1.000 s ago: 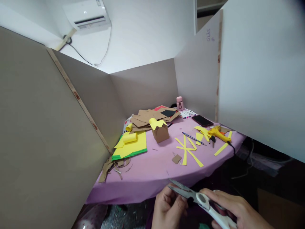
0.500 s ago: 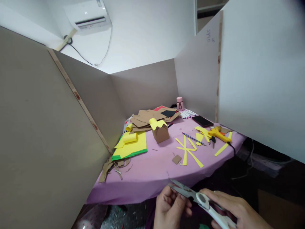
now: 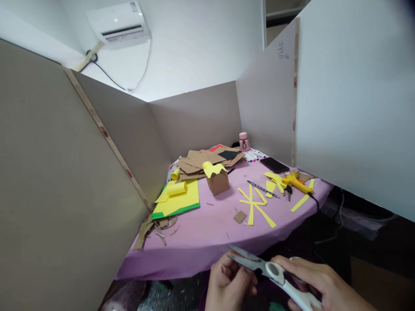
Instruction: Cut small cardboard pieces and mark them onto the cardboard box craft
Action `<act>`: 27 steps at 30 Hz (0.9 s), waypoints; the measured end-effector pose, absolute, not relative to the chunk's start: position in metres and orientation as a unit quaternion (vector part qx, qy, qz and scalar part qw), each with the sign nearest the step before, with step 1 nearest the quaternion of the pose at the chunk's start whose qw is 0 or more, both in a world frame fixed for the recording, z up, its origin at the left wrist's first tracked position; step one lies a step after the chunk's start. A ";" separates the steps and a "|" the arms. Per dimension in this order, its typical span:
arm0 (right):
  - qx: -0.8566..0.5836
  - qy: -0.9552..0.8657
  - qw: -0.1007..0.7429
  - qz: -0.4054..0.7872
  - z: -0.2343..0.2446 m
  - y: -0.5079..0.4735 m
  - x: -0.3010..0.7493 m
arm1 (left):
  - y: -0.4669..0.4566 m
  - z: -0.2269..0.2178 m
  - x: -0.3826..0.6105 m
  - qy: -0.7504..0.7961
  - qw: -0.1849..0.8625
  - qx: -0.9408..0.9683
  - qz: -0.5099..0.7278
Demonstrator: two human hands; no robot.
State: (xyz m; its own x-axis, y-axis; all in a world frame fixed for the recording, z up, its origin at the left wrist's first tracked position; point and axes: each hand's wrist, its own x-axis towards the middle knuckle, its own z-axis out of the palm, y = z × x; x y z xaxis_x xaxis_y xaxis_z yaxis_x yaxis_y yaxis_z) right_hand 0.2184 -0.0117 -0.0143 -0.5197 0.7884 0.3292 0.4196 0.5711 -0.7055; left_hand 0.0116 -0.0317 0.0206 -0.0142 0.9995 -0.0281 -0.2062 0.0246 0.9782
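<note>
Scissors (image 3: 274, 270): gripping in right hand (image 3: 319, 281), holding blades (image 3: 248, 262) parted. Curling left hand (image 3: 228, 281) alongside, impossible to tell if gripping anything; perhaps risking nicked fingertips by closing carelessly.

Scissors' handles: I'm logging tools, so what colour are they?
White handles, clearest in the head view.

Scissors (image 3: 275, 271) of dull metal and smooth plastic, a matt cardboard box (image 3: 218, 184), a cloth table cover (image 3: 194, 242).
</note>
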 end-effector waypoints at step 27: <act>-0.373 -0.832 0.304 0.276 -0.014 -0.015 0.218 | -0.033 0.015 0.010 0.443 0.532 0.476 0.542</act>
State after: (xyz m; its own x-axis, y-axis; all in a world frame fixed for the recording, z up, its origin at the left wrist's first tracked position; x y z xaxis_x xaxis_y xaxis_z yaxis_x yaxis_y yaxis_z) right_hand 0.2181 -0.0146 -0.0141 -0.5374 0.7882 0.2998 0.4534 0.5699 -0.6854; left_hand 0.0098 -0.0327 0.0152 0.0188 0.9989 0.0436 -0.1553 -0.0401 0.9871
